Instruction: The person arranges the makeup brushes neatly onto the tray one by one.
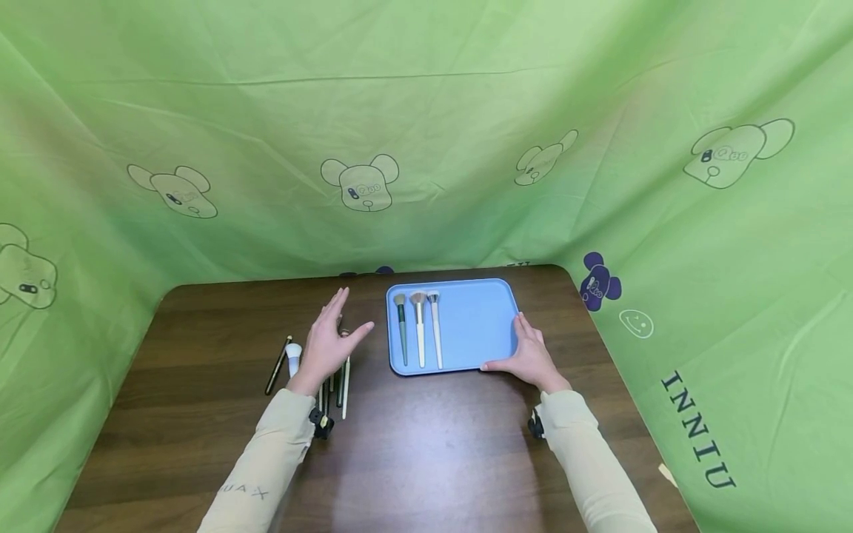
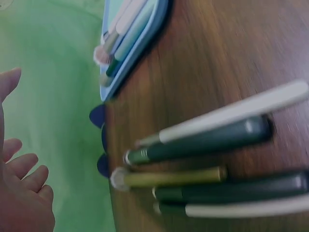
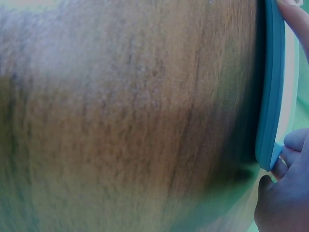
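Note:
A blue tray lies on the table with three makeup brushes in its left part: a green-handled brush and two white-handled brushes. My right hand grips the tray's near right corner, thumb at the near edge and fingers at the right side. In the right wrist view, those fingers bend at the tray's rim. Left of the tray my left hand hovers with spread fingers, holding nothing. Loose makeup brushes with dark, white and gold handles lie under it, partly hidden in the head view.
Left of the pile lie a thin dark brush and a brush with a pale head. The brown wooden table meets a green printed cloth at its back and sides.

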Motion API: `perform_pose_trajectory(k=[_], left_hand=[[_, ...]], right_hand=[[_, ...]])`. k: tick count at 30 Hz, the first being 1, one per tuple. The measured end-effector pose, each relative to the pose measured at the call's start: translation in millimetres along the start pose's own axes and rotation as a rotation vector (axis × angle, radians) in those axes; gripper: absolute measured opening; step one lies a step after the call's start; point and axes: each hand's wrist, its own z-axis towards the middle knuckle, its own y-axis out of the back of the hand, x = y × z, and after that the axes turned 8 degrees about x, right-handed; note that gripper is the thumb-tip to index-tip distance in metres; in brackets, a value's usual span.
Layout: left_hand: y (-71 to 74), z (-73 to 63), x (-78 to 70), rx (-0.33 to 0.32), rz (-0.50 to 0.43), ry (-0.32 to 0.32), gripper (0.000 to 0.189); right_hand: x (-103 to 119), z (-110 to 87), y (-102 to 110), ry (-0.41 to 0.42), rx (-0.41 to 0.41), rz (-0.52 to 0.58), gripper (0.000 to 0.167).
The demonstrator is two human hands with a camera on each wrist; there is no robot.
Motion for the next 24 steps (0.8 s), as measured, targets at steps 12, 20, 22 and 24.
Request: perform_pose_trajectory(k=[12,20,22,24], left_hand=[[32.0,-17.9,21.9,-0.056,0.054,0.030,0.089],[50.7,-33.3,36.5,-0.116,0.081,0.018,0.086],[56.2,-37.5,40.3,-0.121,0.085,0.029,0.085],[61.8,-41.8,44.1,-0.122,0.093,0.042,0.084]], right_hand=[[-1,1.6,-1,-0.003,-0.001,-0.011,0.145],[-1,1.9,-1,-0.011,0.011,-0.014,0.148],[-2,2.0,-1,-0.008,0.011,-0.013,0.148],[-1,1.8,-1,-0.007,0.010,-0.013,0.148]])
